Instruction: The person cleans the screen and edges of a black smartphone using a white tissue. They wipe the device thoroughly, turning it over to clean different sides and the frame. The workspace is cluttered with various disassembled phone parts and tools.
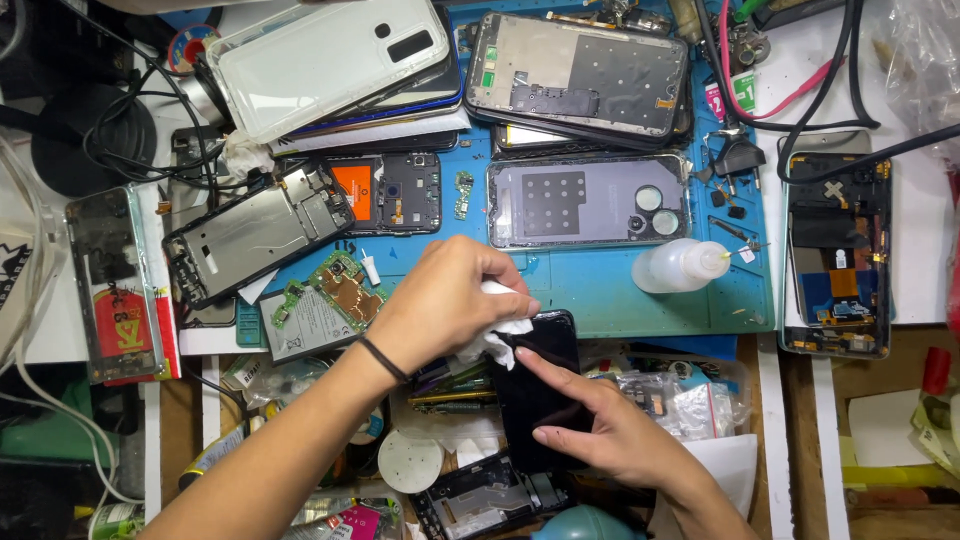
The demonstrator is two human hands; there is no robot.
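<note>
Our left hand (440, 305) is curled shut around a small white cloth (497, 335). We press the cloth down on the far end of a black phone (535, 390). Our right hand (610, 430) lies open on the phone, fingers flat on its dark glass, with one finger pointing toward the cloth. So both of our hands touch the phone. It lies right under them, near us, at the near edge of the blue mat (620, 290).

We see that the phone's long side runs from near to far, tipped a little. The left hand sits at its far end. The right hand sits at its near right side.

Farther out on the mat, to the right, a small clear bottle (680, 265) lies on its side. Beyond it is a grey phone back (588, 202) with round camera holes. To the left are a green circuit board (335, 290) and an opened phone frame (255, 235). More phone parts are piled at the far side.
</note>
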